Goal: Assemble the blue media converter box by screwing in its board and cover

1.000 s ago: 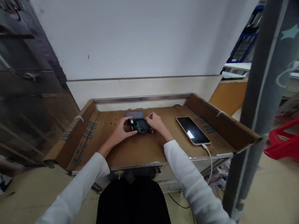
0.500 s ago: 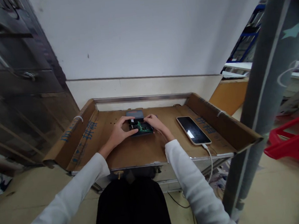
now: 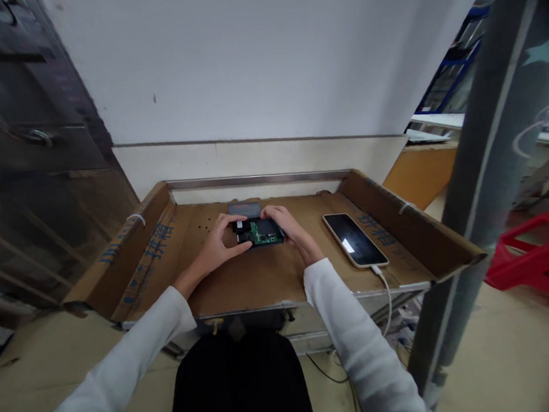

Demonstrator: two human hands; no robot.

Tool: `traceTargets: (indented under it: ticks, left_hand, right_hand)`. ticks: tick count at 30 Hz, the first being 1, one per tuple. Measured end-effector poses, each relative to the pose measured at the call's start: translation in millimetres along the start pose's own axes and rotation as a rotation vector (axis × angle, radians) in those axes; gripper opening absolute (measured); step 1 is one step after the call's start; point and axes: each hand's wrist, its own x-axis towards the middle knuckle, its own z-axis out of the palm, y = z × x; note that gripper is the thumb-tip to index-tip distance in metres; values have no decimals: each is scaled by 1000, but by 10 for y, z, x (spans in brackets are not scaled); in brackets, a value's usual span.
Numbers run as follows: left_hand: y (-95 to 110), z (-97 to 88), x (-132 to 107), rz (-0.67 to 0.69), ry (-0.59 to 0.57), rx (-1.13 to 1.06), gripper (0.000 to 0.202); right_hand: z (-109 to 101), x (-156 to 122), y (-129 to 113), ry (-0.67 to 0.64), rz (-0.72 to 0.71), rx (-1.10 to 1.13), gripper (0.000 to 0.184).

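On the cardboard-lined table lies a small dark device casing with a green circuit board [image 3: 266,237] showing inside it. My left hand [image 3: 217,242] grips the casing's left end, thumb at the near edge and fingers at the far edge. At the right end, my right hand [image 3: 283,221] has its fingers bent over the far right corner, holding the casing there. Behind the casing rests a flat grey piece [image 3: 245,210], partly covered by the left fingers and the casing. Several tiny dark bits [image 3: 205,227], perhaps screws, are scattered left of it.
A phone [image 3: 355,240] lies to the right with a white cable [image 3: 387,295] hanging off the front edge. Raised cardboard flaps [image 3: 414,238] bound the table's sides. A grey metal post [image 3: 463,170] and a red stool [image 3: 538,253] stand at the right.
My right fingers have shifted along the far edge toward the casing's right corner, uncovering more of its dark inside. My left hand keeps its grip. The view has moved slightly.
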Motion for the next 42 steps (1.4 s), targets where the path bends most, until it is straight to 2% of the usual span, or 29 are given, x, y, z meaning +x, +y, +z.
traceTargets:
  ticks: [4,7,13,24,33,38,42]
  left_hand:
    - [40,-30,2,116,-51,142,48]
    - [71,-52,4,180,-11,189,48]
    - [124,-85,-22,250,67,291,43]
    - [147,-103,-22,282,85,312,41]
    - [155,-105,-20,235,54,308,41]
    - [146,-113,-3,252,22,281,41]
    - [98,-155,17,233,-65,249,44]
  right_hand:
    - [-6,-3,-79,-24,-143,175,17]
    - [-7,-8,-121,-20,-259,300,17]
    - [-7,-62,-184,3,-354,354,21]
    - [-8,-94,-240,12,-398,355,19]
    - [-17,-96,-227,36,-413,287,19]
    - [-29,-77,-205,37,-401,258,18]
    - [-21,-27,-131,35,-374,235,19]
